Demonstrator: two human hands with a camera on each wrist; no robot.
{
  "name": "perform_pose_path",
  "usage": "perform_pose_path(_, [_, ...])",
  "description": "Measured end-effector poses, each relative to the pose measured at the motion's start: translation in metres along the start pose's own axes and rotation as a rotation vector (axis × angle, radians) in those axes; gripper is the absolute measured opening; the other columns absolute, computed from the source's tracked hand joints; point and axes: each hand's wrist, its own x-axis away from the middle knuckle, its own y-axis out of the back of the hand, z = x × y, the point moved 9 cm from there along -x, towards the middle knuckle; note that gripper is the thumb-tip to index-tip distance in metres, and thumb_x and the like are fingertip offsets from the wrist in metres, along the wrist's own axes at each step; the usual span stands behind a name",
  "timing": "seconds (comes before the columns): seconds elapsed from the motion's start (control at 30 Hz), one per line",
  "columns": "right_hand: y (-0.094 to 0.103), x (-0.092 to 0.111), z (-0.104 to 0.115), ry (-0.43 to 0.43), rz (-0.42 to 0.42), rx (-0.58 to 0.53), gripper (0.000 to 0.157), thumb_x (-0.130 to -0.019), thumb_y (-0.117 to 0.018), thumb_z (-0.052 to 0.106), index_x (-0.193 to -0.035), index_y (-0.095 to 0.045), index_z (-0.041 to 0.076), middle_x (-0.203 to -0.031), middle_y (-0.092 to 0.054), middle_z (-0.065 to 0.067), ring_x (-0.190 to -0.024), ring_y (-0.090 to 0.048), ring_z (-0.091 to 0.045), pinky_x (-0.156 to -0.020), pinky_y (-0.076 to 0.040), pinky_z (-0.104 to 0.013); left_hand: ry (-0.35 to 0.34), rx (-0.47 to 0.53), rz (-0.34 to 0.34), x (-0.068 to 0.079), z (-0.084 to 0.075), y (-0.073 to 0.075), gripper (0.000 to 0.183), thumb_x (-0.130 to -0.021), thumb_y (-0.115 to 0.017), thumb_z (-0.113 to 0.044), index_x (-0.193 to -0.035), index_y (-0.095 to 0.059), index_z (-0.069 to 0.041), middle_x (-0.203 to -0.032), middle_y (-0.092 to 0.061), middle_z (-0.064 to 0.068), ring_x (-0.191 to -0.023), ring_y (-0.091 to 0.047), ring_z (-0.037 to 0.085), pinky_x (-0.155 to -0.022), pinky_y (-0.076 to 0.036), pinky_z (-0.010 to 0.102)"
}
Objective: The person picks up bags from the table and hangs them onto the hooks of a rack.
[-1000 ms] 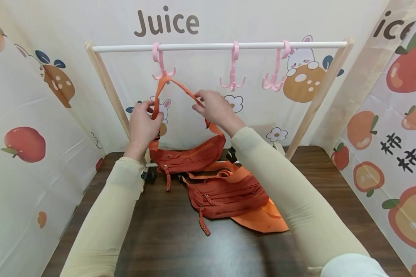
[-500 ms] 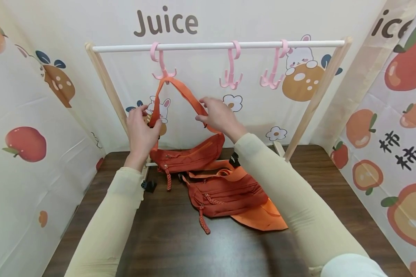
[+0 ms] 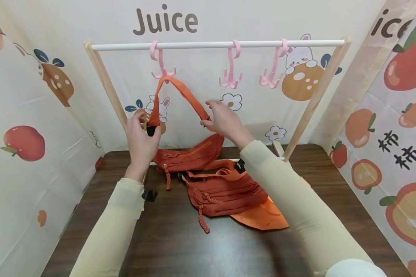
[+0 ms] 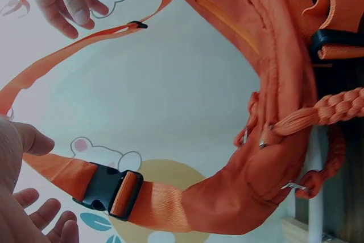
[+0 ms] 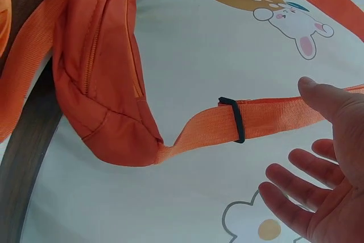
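Observation:
A rust-red waist bag (image 3: 190,154) hangs by its orange strap (image 3: 185,93) from the leftmost pink hook (image 3: 163,69). Beside the strap's left side is my left hand (image 3: 141,146), fingers and thumb spread apart. In the left wrist view, the black buckle (image 4: 108,189) lies close to those fingers, ungripped. My right hand (image 3: 228,122) is at the strap's right side, its fingers loosely extended. A black slider (image 5: 236,120) sits on that side in the right wrist view, with the thumb close to the strap; whether it touches I cannot tell.
A second rust-red waist bag (image 3: 225,194) lies on the brown table (image 3: 180,246), with orange fabric (image 3: 263,217) under it. Two more pink hooks (image 3: 231,75) hang from the white rail (image 3: 201,45). Wooden rack legs (image 3: 317,100) stand at either side.
Both hands have loosened from the strap and moved lower and slightly outward. The buckle has come into view by the left hand. The bag stays hanging on the hook.

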Motion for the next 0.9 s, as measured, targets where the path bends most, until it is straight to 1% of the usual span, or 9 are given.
perform_pose_path(0.17, [-0.002, 0.009, -0.007, -0.004, 0.002, -0.006, 0.078, -0.098, -0.077, 0.044, -0.159, -0.046, 0.008, -0.155, -0.052, -0.013, -0.135, -0.055, -0.03, -0.11, -0.047, -0.048, -0.015, 0.007, 0.001, 0.011, 0.0, -0.002, 0.057, -0.096, -0.076, -0.017, -0.144, -0.052, 0.001, -0.129, -0.052, 0.022, -0.115, -0.051, 0.038, -0.089, -0.044, 0.047])
perform_pose_path(0.33, [-0.002, 0.022, -0.012, 0.01, -0.008, -0.029, 0.079, -0.098, -0.078, 0.044, -0.159, -0.045, 0.007, -0.154, -0.053, -0.013, -0.138, -0.053, -0.031, -0.113, -0.045, -0.048, -0.027, 0.024, 0.007, 0.023, -0.001, -0.005, 0.058, -0.095, -0.078, -0.015, -0.144, -0.052, 0.0, -0.128, -0.053, 0.021, -0.116, -0.05, 0.035, -0.091, -0.046, 0.046])
perform_pose_path(0.5, [-0.001, 0.035, -0.015, 0.031, -0.031, -0.041, 0.078, -0.098, -0.077, 0.046, -0.158, -0.045, 0.007, -0.154, -0.053, -0.012, -0.138, -0.053, -0.03, -0.112, -0.045, -0.049, -0.067, 0.03, 0.001, 0.03, -0.005, -0.008, 0.057, -0.094, -0.079, -0.015, -0.142, -0.054, 0.001, -0.124, -0.054, 0.021, -0.113, -0.051, 0.034, -0.092, -0.045, 0.046])
perform_pose_path(0.63, [0.0, 0.045, -0.017, 0.044, -0.041, -0.035, 0.078, -0.098, -0.077, 0.044, -0.159, -0.045, 0.007, -0.152, -0.055, -0.013, -0.138, -0.053, -0.03, -0.112, -0.045, -0.047, -0.084, 0.035, 0.001, 0.033, -0.01, -0.011, 0.055, -0.092, -0.079, -0.013, -0.14, -0.055, 0.001, -0.122, -0.054, 0.021, -0.11, -0.052, 0.035, -0.092, -0.045, 0.045])
perform_pose_path(0.8, [-0.001, 0.057, -0.022, 0.029, -0.041, -0.042, 0.078, -0.098, -0.078, 0.044, -0.159, -0.045, 0.009, -0.152, -0.054, -0.012, -0.139, -0.052, -0.03, -0.112, -0.045, -0.048, -0.105, 0.054, 0.025, 0.038, -0.014, -0.019, 0.056, -0.091, -0.08, -0.01, -0.139, -0.055, 0.005, -0.118, -0.054, 0.023, -0.105, -0.053, 0.039, -0.091, -0.044, 0.046])
perform_pose_path(0.9, [-0.002, 0.065, -0.024, 0.031, -0.042, -0.036, 0.078, -0.097, -0.079, 0.044, -0.159, -0.046, 0.009, -0.154, -0.053, -0.012, -0.14, -0.051, -0.03, -0.113, -0.044, -0.048, -0.103, 0.066, 0.052, 0.042, -0.016, -0.024, 0.057, -0.091, -0.08, -0.011, -0.14, -0.055, 0.005, -0.118, -0.054, 0.023, -0.102, -0.051, 0.038, -0.089, -0.042, 0.046])
